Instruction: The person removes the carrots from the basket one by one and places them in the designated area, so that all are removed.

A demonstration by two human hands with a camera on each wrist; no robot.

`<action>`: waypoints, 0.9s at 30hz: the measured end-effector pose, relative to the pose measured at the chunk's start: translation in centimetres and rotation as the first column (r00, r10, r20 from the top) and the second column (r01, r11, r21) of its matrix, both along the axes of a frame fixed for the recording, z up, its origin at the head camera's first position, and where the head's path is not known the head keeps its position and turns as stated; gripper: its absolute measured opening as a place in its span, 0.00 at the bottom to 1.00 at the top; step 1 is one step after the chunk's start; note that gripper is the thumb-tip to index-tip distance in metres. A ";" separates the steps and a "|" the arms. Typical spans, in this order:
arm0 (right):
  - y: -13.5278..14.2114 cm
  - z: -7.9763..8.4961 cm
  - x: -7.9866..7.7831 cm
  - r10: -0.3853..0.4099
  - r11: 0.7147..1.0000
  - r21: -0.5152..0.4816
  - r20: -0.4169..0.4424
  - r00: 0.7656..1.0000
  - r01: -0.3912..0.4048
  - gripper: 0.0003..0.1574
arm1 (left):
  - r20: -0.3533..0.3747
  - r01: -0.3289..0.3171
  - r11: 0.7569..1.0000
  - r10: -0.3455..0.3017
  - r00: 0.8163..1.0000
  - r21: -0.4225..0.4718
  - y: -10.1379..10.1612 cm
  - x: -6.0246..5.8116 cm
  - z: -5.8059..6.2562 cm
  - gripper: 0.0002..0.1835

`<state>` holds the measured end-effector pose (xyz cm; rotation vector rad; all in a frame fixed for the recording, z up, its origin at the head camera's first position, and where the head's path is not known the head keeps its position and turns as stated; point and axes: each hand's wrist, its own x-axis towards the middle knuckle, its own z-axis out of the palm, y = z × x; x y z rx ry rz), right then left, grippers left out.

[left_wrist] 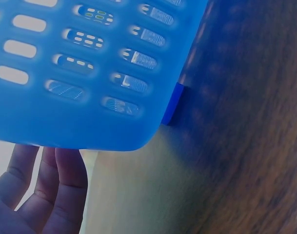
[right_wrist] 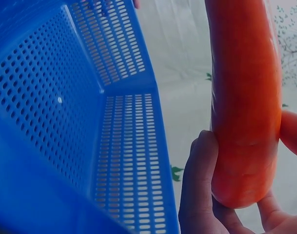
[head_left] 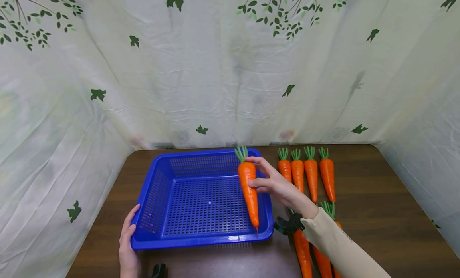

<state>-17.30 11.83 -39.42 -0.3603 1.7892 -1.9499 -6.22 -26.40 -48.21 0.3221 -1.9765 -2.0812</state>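
A carrot (head_left: 247,192) with a green top is pinched between the thumb and fingers of my right hand (head_left: 274,184). It is over the right end of a blue plastic basket (head_left: 201,244), leaf end away from me. In the right wrist view the carrot (right_wrist: 246,102) stands beside the basket wall (right_wrist: 131,156), fingers on both its sides. My left hand (head_left: 128,240) grips the basket's left rim near its front corner. The left wrist view has the left fingers (left_wrist: 70,178) at the rim, their tips hidden behind it. No carrots show inside the basket.
Several carrots (head_left: 327,178) lie side by side on the brown table (head_left: 381,214) right of the basket, and more (head_left: 303,250) lie nearer, partly under my right forearm. A white leaf-print curtain (head_left: 223,70) hangs behind the table. A black object (head_left: 158,271) shows at the bottom edge.
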 end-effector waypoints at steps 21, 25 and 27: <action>4.1 -0.7 1.0 -0.048 0.999 -0.010 -0.003 0.999 0.048 0.43 | 0.035 0.000 1.000 0.000 0.999 -0.012 0.0 -0.1 0.2 0.27; 5.1 -0.8 1.2 -0.055 0.998 -0.002 -0.021 0.998 0.055 0.43 | 0.038 -0.001 1.000 0.001 0.999 -0.013 -0.1 0.0 0.2 0.27; 5.6 -0.8 1.3 -0.061 0.998 -0.010 -0.023 0.998 0.061 0.42 | 0.035 0.000 1.000 0.000 0.999 -0.013 -0.1 0.0 0.1 0.27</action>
